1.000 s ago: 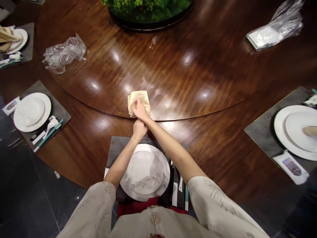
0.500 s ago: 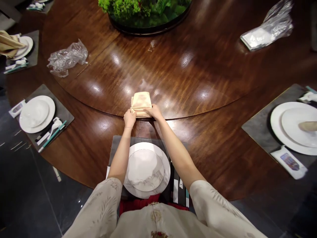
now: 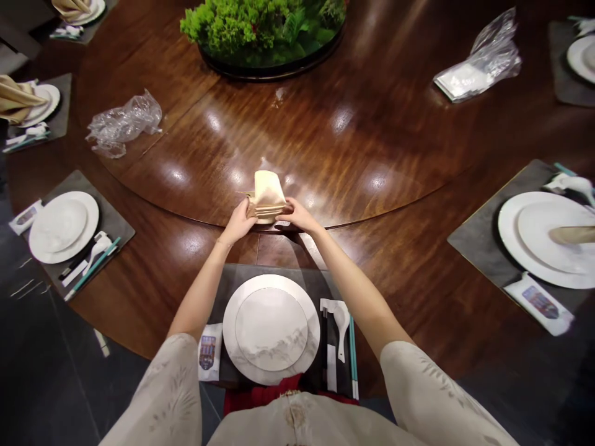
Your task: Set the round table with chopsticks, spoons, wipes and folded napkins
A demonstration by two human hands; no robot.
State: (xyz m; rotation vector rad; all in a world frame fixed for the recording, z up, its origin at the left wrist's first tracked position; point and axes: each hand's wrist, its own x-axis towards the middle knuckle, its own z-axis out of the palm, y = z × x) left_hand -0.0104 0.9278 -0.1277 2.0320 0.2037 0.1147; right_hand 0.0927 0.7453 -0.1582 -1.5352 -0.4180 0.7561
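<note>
A small stack of folded cream cloth napkins [image 3: 268,193] sits on the turntable near its front edge. My left hand [image 3: 239,223] grips the stack's left side, thumb toward the front edge. On the opposite side my right hand [image 3: 301,217] holds the right edge, fingers bent around it. Closer to me a white small plate [image 3: 272,325] rests on a larger white plate [image 3: 232,353], both on a dark grey placemat [image 3: 239,271]. A white spoon [image 3: 341,328] and teal-ended chopsticks [image 3: 354,353] lie right of the plates, a white packet [image 3: 210,353] left of them.
A green plant centrepiece [image 3: 260,37] stands on the wooden turntable [image 3: 372,136]. Crumpled clear plastic [image 3: 125,121] lies left, a plastic-wrapped white pack [image 3: 469,77] right. Place settings flank me, with plates at left [image 3: 60,226] and right [image 3: 515,248].
My forearms have spread apart, showing more of the placemat, spoon and packet. Both hands have shifted slightly around the napkins, whose stack now looks turned and narrower. The view has moved a little.
</note>
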